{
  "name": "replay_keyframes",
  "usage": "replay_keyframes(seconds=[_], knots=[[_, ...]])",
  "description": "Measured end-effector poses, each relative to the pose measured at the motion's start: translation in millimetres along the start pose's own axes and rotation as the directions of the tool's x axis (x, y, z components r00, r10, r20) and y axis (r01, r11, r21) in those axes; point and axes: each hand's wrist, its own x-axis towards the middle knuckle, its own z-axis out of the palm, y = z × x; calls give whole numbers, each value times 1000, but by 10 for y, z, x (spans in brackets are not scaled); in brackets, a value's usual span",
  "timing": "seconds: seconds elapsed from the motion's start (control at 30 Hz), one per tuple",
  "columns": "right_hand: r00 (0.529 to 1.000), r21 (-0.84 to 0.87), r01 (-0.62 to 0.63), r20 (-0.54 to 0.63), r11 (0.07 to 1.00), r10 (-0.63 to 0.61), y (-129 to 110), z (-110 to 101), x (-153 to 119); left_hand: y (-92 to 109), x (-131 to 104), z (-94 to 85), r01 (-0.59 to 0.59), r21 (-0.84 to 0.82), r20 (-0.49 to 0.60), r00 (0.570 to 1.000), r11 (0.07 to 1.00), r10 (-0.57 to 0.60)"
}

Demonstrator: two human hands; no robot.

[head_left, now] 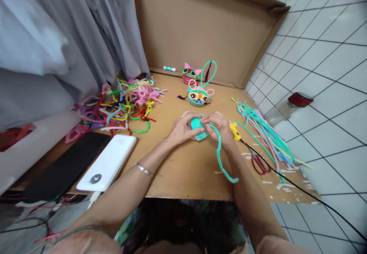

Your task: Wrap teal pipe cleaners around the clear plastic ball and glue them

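Near the middle of the table, a round form wrapped in turquoise pipe cleaner (197, 126) is held between both hands. My left hand (182, 127) grips its left side, fingers curved behind and thumb in front. On the right, my right hand (216, 127) pinches the turquoise strand against the form. A loose end of that strand (219, 152) hangs down over my right wrist. Just beyond the hands stands a finished-looking animal head (198, 96) with pink ring ears and a turquoise loop; behind it sits a red and green one with pink pointed ears (189, 74).
Mixed pipe cleaners (129, 101) lie heaped at the left, above a white power bank (107, 162) and a black slab (69, 162). At right are a yellow glue gun (234, 131) with a cable, red-handled scissors (259, 164), more pipe cleaners (263, 131) and a jar (282, 112). Cardboard (200, 28) stands behind.
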Motion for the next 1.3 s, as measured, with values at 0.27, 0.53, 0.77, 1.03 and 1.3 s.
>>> replay_keyframes(seconds=[0.27, 0.53, 0.77, 1.03, 1.3], knots=[[999, -23, -35, -36, 999, 34, -26, -6, 7, 5, 0, -1, 0, 33, 17, 1000, 999, 0], [994, -4, -81, -78, 997, 80, -41, -12, -8, 18, -4, -11, 34, 40, 44, 998, 999, -36], [990, 125, -111, -68, 986, 120, -41, -23, 21, 58, 4, -7, 5, 137, 105, 994, 991, -19], [981, 189, -154, -87, 970, 173, -105, -54, 33, 10, 34, 7, -12, 20, 45, 999, 1000, 11], [980, 208, -165, -79, 964, 185, -130, -61, 24, -17, 37, -1, 44, -62, 34, 999, 997, -42]])
